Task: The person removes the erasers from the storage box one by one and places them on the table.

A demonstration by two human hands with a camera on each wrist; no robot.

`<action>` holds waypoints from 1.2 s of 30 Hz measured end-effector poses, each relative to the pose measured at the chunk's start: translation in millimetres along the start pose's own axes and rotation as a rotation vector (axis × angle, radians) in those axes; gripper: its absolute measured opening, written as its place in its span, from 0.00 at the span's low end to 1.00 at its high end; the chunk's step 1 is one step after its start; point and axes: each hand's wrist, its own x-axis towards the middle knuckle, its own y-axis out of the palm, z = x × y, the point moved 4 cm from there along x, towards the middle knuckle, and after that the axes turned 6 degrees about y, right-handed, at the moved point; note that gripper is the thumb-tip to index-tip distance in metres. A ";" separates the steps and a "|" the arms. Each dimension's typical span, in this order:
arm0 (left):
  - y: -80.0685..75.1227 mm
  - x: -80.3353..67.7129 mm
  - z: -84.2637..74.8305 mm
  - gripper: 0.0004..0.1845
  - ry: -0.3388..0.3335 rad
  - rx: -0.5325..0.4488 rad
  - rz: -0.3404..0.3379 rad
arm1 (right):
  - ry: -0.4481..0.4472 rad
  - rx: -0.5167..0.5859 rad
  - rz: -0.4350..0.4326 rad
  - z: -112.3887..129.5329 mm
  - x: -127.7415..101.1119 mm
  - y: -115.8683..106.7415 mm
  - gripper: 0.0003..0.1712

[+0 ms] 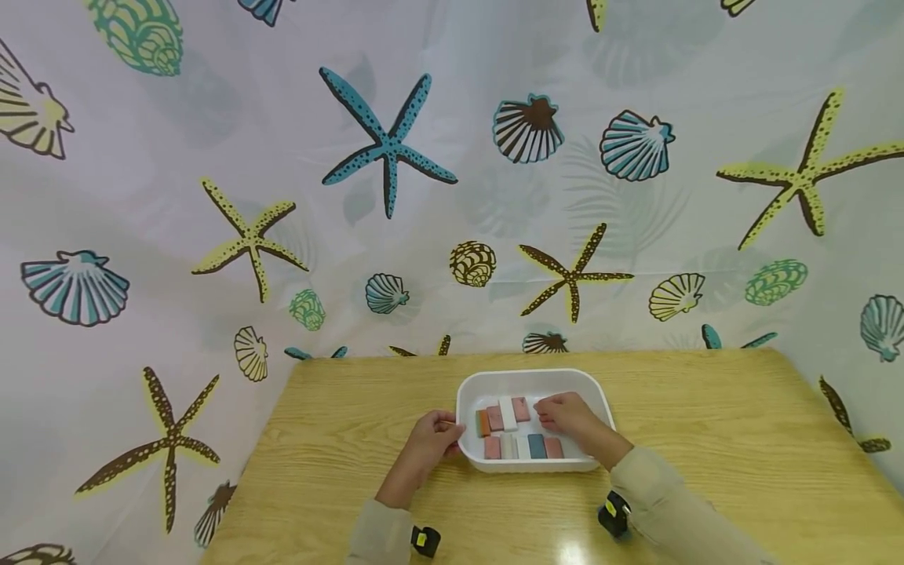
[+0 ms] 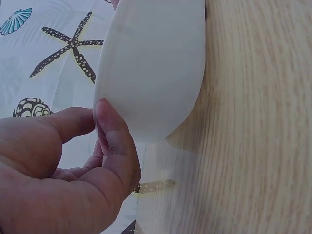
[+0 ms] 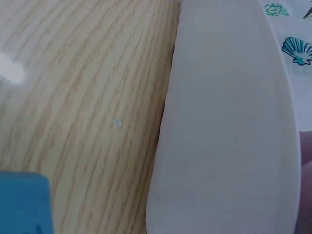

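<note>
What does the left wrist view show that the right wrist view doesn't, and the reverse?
Only left wrist: the left hand gripping the white tray by its rim, and a dark starfish print. Only right wrist: a blue object cut off by the frame, and a small pale speck on the table. Both: the tray's outer wall, the table's wood grain and the patterned backdrop.
</note>
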 end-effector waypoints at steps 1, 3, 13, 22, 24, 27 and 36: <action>0.0 0.4 0.5 0.18 0.000 0.000 0.000 | 0.005 -0.014 -0.007 -0.6 1.9 1.6 0.20; 0.0 0.9 1.8 0.18 0.000 -0.003 0.000 | 0.007 -0.042 -0.018 -1.8 6.0 5.0 0.19; 0.9 -0.2 -0.6 0.18 0.017 -0.017 0.012 | -0.075 -0.230 -0.135 -0.2 22.3 18.1 0.15; -0.1 -0.8 -1.7 0.17 -0.004 0.006 -0.004 | -0.079 -0.302 -0.182 6.6 23.8 25.7 0.12; -0.1 -0.5 -1.4 0.17 -0.007 0.005 -0.002 | -0.090 -0.309 -0.185 8.6 23.7 27.1 0.10; 0.8 0.8 0.2 0.17 0.001 -0.001 0.007 | -0.108 -0.320 -0.192 9.9 23.5 29.1 0.09; 1.6 1.0 -1.8 0.17 0.000 -0.010 -0.002 | -0.152 -0.349 -0.225 12.0 25.4 31.3 0.07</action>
